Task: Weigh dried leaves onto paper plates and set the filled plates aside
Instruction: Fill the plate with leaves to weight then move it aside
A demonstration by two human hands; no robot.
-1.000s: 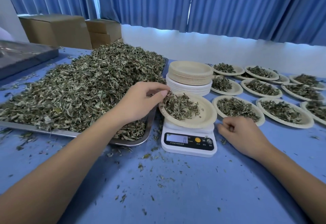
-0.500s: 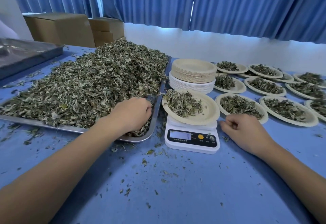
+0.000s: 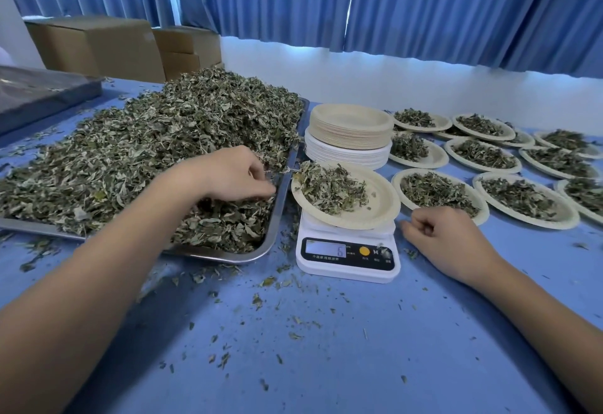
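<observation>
A big heap of dried leaves fills a metal tray on the left. My left hand is over the tray's right end, its curled fingers pinching some leaves. A paper plate with a small pile of leaves sits on a white digital scale just right of the tray. My right hand rests on the blue table beside the scale, fingers loosely curled, holding nothing. Several filled plates lie to the right.
A stack of empty paper plates stands behind the scale. Cardboard boxes and a second metal tray are at the back left. Leaf crumbs are scattered over the blue table in front.
My left hand went from the plate on the scale into the tray's leaves and now lifts out of them with a pinch. The right hand stayed put.
</observation>
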